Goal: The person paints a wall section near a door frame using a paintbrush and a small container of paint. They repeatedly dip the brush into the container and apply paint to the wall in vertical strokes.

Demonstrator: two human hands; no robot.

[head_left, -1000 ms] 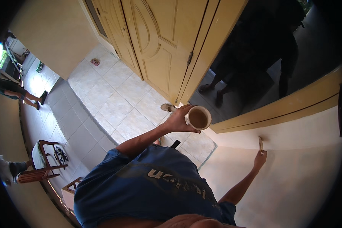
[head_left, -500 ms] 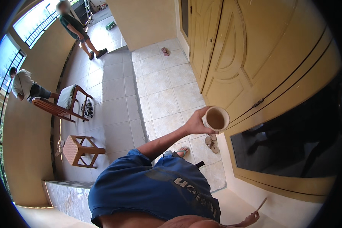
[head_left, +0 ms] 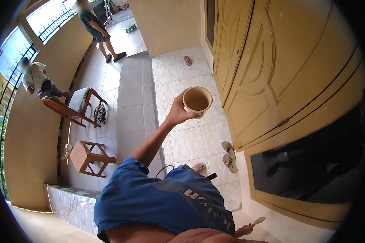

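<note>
My left hand (head_left: 180, 111) is wrapped round the side of a round, pale cup (head_left: 187, 106) with a stained rim, holding it out over the tiles. A brownish content shows inside the cup; whether it is liquid I cannot tell. Low at the right, my right hand (head_left: 244, 231) is closed on the handle of a paintbrush (head_left: 258, 221) with pale bristles. The brush is close to the cream wall (head_left: 282, 229) below the dark glass panel (head_left: 308, 170); contact cannot be made out.
Yellow carved doors (head_left: 263, 81) stand at the right. Brown sandals (head_left: 229, 157) lie beside them, and pink slippers (head_left: 187, 60) farther off. To the left are a woven-top stool (head_left: 89, 156) and a wooden chair (head_left: 79, 103). Two people (head_left: 94, 26) stand at the far left.
My left hand has carried the cup leftward and farther out, away from the doors. The right hand and brush have shifted left and lower, with the brush turned. The whole view has shifted slightly.
</note>
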